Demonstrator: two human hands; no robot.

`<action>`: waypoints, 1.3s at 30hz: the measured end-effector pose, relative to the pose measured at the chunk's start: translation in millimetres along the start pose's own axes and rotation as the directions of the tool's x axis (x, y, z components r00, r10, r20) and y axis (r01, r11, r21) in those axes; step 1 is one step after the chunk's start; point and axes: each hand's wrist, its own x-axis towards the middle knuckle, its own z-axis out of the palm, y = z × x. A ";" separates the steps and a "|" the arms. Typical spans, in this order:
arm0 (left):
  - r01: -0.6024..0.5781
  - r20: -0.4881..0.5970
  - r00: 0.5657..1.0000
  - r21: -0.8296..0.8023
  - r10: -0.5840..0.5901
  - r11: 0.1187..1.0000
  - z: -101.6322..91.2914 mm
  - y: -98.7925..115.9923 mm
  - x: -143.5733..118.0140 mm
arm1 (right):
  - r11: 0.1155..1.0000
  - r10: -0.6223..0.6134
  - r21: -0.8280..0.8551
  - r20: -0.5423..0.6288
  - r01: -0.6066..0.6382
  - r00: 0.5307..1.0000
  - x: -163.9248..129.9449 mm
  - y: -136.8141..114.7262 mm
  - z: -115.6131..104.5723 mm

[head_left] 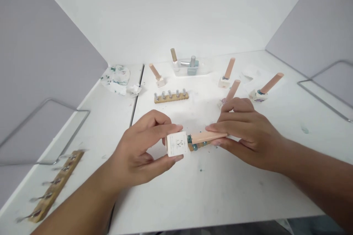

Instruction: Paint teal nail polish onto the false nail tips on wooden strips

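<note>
You're holding a little nail polish bottle (177, 144) sideways just above the white table (220, 191), near the front middle. Your left hand (138, 150) is pinching the square white body between thumb and fingers, and your right hand (245, 132) is closed around its long peach cap (206, 136). There's teal gunk at the neck. A wooden rack (171, 96) is sitting further back, well apart.

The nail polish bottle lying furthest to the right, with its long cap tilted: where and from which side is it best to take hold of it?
Probably grip the long tapered cap of that bottle from above, since it points up and right, clear of neighbours. The small, polish-smeared base gives a poorer hold.
</note>
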 end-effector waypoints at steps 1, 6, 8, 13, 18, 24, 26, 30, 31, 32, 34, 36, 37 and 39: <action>-0.001 0.003 1.000 0.001 0.001 1.000 -0.7 0.2 0.0 | 1.000 -0.003 0.001 0.008 0.003 1.000 0.5 -0.2 0.0; -0.024 0.015 1.000 0.041 0.024 0.999 -3.6 2.2 1.0 | 1.000 -0.014 -0.007 0.016 0.014 1.000 1.7 1.0 -1.1; -0.037 0.011 0.999 0.050 0.036 0.998 -3.8 3.1 1.4 | 1.000 -0.014 -0.010 0.028 0.015 1.000 1.2 2.2 -1.1; -0.050 0.021 0.999 0.081 0.048 0.995 -1.8 3.2 1.5 | 1.000 0.010 -0.015 0.111 -0.008 0.994 0.4 3.6 -1.6; -0.064 0.023 0.998 0.092 0.062 0.994 -1.8 4.4 0.8 | 1.000 -0.002 -0.028 0.149 0.006 0.989 1.9 2.4 -3.1; -0.082 0.052 0.996 0.124 0.076 0.989 -4.2 6.4 2.9 | 0.997 -0.044 -0.051 0.125 0.050 0.991 0.2 4.6 -1.8; -0.084 0.050 0.996 0.105 0.079 0.991 -3.9 5.3 3.2 | 0.997 -0.050 -0.060 0.115 0.057 0.992 -0.4 5.2 -1.9; -0.053 0.031 0.998 0.084 0.050 0.995 -3.2 3.8 2.3 | 0.996 -0.049 -0.067 0.108 0.056 0.993 -0.1 4.9 -2.6; -0.042 0.037 0.999 0.080 0.039 0.996 -3.2 3.7 2.0 | 0.996 -0.048 -0.066 0.117 0.056 0.992 0.1 4.8 -2.9; -0.034 0.044 0.999 0.075 0.030 0.997 -3.3 3.5 1.6 | 0.996 -0.048 -0.065 0.125 0.056 0.991 0.2 4.9 -3.1; -0.029 0.045 0.999 0.074 0.026 0.997 -3.8 2.9 0.8 | 0.997 -0.044 -0.062 0.128 0.052 0.991 0.2 5.6 -3.8; -0.029 0.027 0.999 0.062 0.028 0.998 -4.7 1.8 -0.2 | 0.998 -0.030 -0.045 0.130 0.036 0.991 -0.2 7.0 -4.5; -0.025 0.020 1.000 0.051 0.024 0.998 -5.2 1.2 -0.7 | 0.999 -0.021 -0.030 0.136 0.025 0.990 -0.6 7.9 -4.8; -0.017 0.016 1.000 0.029 0.016 0.999 -6.2 0.2 -1.0 | 1.000 -0.004 0.008 0.155 0.003 0.988 -1.5 9.7 -5.1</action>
